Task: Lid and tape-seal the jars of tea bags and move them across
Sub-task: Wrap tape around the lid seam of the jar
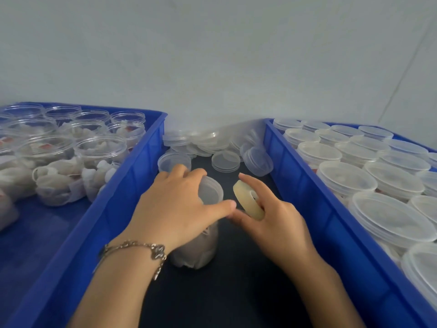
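A clear jar of tea bags (pixel 197 249) stands on the dark table between two blue crates, with a translucent lid (pixel 211 189) on top. My left hand (pixel 175 207) grips the lid from above, fingers curled over its rim and thumb stretched to the right. My right hand (pixel 274 216) wears a roll of clear tape (pixel 248 200) on a finger just right of the jar. Its thumb tip meets my left thumb beside the lid.
The left blue crate (pixel 132 185) holds several open jars of tea bags (pixel 99 150). The right blue crate (pixel 307 195) is packed with several lidded jars (pixel 345 178). Loose lids (pixel 225 160) lie piled on the table by the wall.
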